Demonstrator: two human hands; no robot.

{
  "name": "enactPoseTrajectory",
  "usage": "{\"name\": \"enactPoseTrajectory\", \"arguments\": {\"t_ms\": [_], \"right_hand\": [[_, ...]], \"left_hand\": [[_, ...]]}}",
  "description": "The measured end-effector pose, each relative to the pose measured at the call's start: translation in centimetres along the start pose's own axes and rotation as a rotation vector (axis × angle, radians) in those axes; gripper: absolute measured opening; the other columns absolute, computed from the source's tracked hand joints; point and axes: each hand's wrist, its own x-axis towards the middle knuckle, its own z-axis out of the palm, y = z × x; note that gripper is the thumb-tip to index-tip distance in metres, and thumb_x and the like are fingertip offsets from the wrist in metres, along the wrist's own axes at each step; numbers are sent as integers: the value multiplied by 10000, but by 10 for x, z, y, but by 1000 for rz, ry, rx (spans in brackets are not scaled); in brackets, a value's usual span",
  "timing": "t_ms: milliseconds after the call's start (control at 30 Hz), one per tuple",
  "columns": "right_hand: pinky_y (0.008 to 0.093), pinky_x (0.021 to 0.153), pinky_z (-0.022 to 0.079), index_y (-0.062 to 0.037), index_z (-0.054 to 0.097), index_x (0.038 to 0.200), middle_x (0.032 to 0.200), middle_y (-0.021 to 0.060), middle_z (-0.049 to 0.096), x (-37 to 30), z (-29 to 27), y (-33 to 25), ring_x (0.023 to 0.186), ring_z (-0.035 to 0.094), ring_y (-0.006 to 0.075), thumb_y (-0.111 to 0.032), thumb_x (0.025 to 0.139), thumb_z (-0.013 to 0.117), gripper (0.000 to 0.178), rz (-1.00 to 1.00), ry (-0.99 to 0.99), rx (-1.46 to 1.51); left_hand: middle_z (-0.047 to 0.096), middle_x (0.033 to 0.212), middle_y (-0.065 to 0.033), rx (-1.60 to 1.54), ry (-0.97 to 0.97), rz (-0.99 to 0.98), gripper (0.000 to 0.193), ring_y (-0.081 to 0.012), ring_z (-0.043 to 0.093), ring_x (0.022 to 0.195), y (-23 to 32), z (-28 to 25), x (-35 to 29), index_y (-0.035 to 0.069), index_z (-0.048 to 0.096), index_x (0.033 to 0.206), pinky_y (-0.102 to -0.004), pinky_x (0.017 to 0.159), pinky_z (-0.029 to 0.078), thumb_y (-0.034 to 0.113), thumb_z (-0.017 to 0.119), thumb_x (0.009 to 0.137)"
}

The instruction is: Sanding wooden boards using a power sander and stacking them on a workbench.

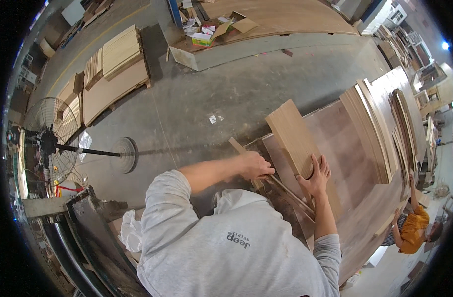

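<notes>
A long, flat light-brown wooden board [296, 136] lies slanted across a worktable with a reddish-brown top [352, 163]. My right hand [316, 179] rests on this board with fingers and thumb spread. Left of it, my left hand [256, 166] is closed at the table's left edge around the upper end of a thin wooden strip [292, 194]. That strip runs down toward my right forearm, beside the board. A short piece of wood [237, 145] sticks out past my left hand; whether it is held too is hidden by the fingers.
Stacked boards [367, 131] stand on the table's right part. A person in an orange top [414, 230] is at the far right. To my left are a pedestal fan [48, 141] and a machine with dark rollers [70, 252]. Pallets of panels [115, 79] sit farther off.
</notes>
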Motion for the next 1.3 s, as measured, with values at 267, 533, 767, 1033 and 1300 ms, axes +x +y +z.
{"name": "enactPoseTrajectory", "arguments": {"t_ms": [267,533,767,1033,1300], "right_hand": [[557,1225,195,-183,475,1542,1631,256,285,0,3,3,1511,247,452,-481,664,845,998,20,-40,-23],[573,1219,184,-178,465,1539,1630,241,272,1,3,1,1505,244,439,-477,675,863,998,14,-15,-20],[577,1223,170,-208,439,1552,1629,239,268,2,3,7,1511,234,438,-477,675,872,1014,32,-39,-11],[581,1233,159,-225,436,1564,1642,241,259,9,-12,-2,1515,218,467,-515,644,892,1067,65,-143,39],[588,1237,151,-245,434,1582,1650,249,254,0,-3,15,1513,231,464,-558,669,864,1057,15,-84,60]], "left_hand": [[668,1017,-49,135,-90,26,220,-269,705,1016,-18,24,13,187,631,1127,-469,821,567,331,643,960],[601,982,32,372,306,34,135,-163,603,1034,-32,58,14,222,649,1045,-356,905,434,215,629,913],[585,902,53,364,436,112,52,-145,616,939,-35,49,17,224,601,938,-345,850,438,234,603,887],[629,986,9,294,510,206,105,-183,616,1002,-51,28,53,194,632,965,-377,907,439,238,619,870],[575,1310,-90,79,526,72,393,-326,480,1334,-46,19,73,123,635,1140,-508,1187,331,201,774,781]]}}
